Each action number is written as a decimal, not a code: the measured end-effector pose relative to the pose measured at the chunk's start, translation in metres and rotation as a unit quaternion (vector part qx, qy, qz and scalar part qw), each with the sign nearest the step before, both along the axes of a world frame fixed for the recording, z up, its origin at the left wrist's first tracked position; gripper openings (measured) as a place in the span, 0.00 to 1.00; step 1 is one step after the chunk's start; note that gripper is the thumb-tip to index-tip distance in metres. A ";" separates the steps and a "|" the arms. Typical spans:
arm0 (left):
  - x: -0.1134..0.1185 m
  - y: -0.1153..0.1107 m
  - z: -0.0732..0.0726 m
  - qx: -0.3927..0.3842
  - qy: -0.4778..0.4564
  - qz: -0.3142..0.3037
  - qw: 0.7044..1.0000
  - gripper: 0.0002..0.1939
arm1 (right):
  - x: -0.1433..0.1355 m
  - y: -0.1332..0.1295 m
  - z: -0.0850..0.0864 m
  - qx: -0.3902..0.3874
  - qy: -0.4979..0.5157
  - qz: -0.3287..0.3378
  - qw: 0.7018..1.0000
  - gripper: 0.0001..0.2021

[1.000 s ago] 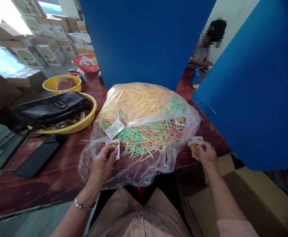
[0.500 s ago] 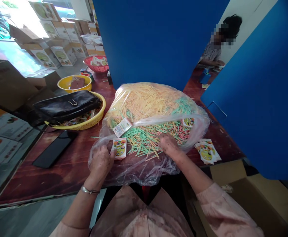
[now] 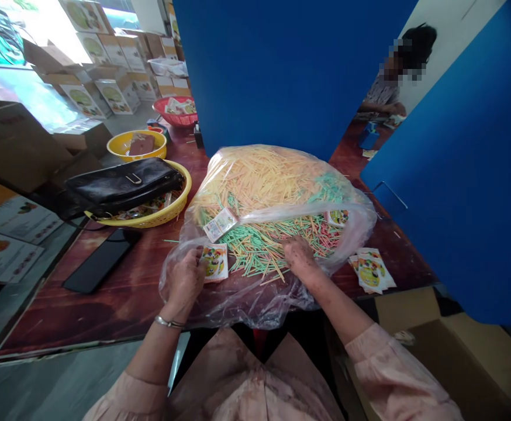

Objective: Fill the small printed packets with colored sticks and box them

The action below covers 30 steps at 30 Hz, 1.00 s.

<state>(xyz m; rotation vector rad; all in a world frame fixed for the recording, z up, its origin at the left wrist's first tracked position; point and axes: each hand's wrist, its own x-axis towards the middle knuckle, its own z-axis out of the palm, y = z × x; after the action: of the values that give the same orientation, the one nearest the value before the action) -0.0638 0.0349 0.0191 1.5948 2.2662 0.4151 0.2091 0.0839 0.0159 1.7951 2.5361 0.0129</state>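
Observation:
A big clear plastic bag [image 3: 277, 307] lies on the table with its mouth toward me, full of thin coloured sticks [image 3: 259, 245] in yellow, green, orange and red. My left hand [image 3: 187, 278] is at the bag's left front edge, its fingers closed on the left side of a small printed packet [image 3: 216, 263]. Among the loose sticks at the bag's mouth rests my right hand [image 3: 298, 255], fingers curled down; its fingertips are partly hidden, so what they pinch cannot be made out. Another packet [image 3: 220, 224] lies tilted on the bag, and a further packet [image 3: 338, 218] shows under the plastic.
Several printed packets [image 3: 372, 270] lie at right. At left are a black phone [image 3: 102, 260], a yellow basket [image 3: 180, 204] under a black handbag [image 3: 128, 184], and a yellow bowl [image 3: 161, 153]. Blue partitions [image 3: 282, 76] stand behind; a person [image 3: 382, 96] sits beyond. An open carton [image 3: 444, 351] is below right.
The whole view has shifted slightly to the right. My left hand's fingers now sit closer over the packet's left edge. My right hand stays in the sticks.

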 end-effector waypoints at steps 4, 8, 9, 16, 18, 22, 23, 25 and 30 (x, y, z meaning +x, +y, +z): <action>-0.001 -0.003 0.000 0.035 0.088 -0.044 0.995 0.14 | 0.006 -0.002 -0.002 0.018 0.005 0.000 1.000 0.13; -0.001 -0.010 0.009 0.091 0.089 -0.027 0.991 0.14 | 0.013 -0.003 -0.009 0.048 0.052 -0.025 0.997 0.12; -0.001 -0.012 0.012 0.096 0.054 -0.007 0.994 0.13 | 0.015 -0.004 -0.011 0.060 0.082 -0.026 0.994 0.11; 0.027 -0.018 0.009 0.057 -0.525 0.054 0.848 0.14 | 0.017 -0.001 -0.017 0.018 0.435 -0.079 0.897 0.10; 0.043 -0.018 0.004 0.033 -0.594 0.046 0.802 0.16 | 0.017 0.000 -0.019 -0.049 0.533 -0.098 0.839 0.08; 0.069 -0.018 0.000 0.041 -0.536 -0.031 0.843 0.14 | 0.015 0.000 -0.022 -0.123 0.683 -0.098 0.714 0.06; 0.073 -0.019 0.000 0.053 -0.485 -0.055 0.871 0.14 | 0.013 -0.001 -0.022 -0.136 0.718 -0.096 0.676 0.06; 0.079 -0.020 0.001 0.079 -0.386 -0.099 0.914 0.13 | 0.011 -0.002 -0.020 -0.158 0.769 -0.105 0.611 0.07; 0.089 -0.021 -0.001 0.085 -0.315 -0.169 0.930 0.14 | 0.009 -0.003 -0.013 -0.159 0.791 -0.153 0.571 0.08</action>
<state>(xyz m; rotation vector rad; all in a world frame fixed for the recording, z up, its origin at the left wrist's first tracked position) 0.0247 0.0138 0.0178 1.5914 1.4787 0.8957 0.2186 0.0805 0.0030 2.3246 2.0027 -2.9990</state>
